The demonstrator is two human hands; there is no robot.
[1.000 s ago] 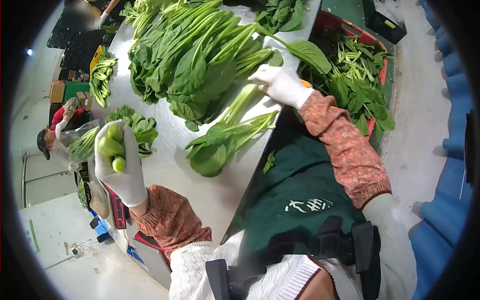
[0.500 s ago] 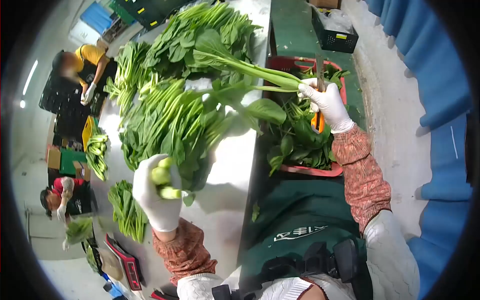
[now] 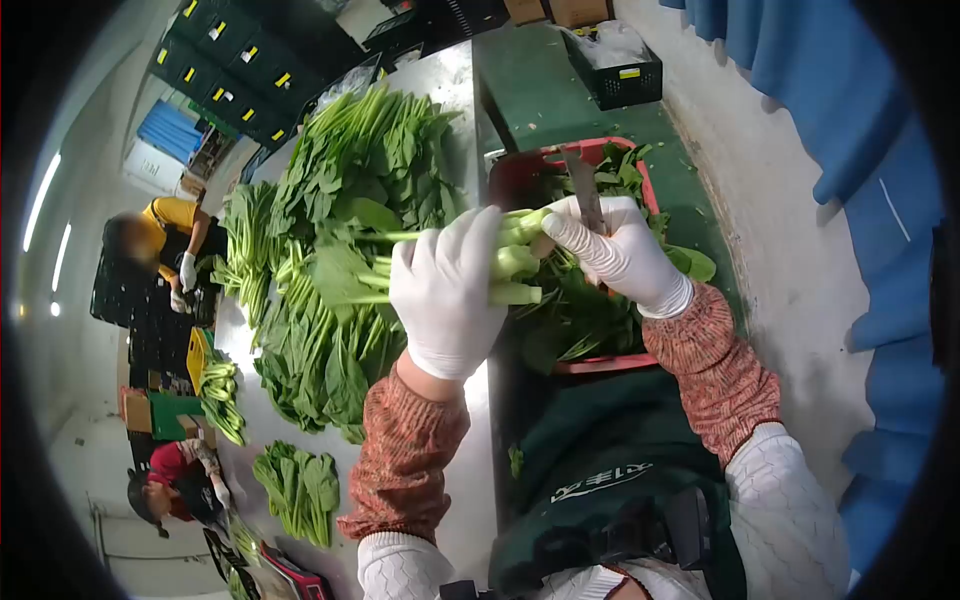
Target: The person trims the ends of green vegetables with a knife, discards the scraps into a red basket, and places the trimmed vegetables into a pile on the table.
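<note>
My left hand (image 3: 450,290), in a white glove, is wrapped round several leafy green stalks (image 3: 515,262). Their pale ends stick out toward my right hand, and their leaves trail off to the left. My gloved right hand (image 3: 625,258) grips a knife (image 3: 584,190), its blade pointing up and its handle mostly hidden by the fingers. The right thumb touches or nearly touches the uppermost stalk end. Below both hands, a red crate (image 3: 605,363) holds loose green leaves. Heaps of leafy greens (image 3: 370,150) lie on the metal table to the left.
The metal table (image 3: 455,452) runs along my left side. A small bunch of greens (image 3: 298,492) and a red scale (image 3: 292,575) are at its near end. Two people work across the table. A black crate (image 3: 622,80) stands at the back, and blue curtains (image 3: 860,150) hang right.
My left hand has moved up and right, bringing its stalks to my right hand. The long stalk from my right hand now appears among those in my left. The view has shifted.
</note>
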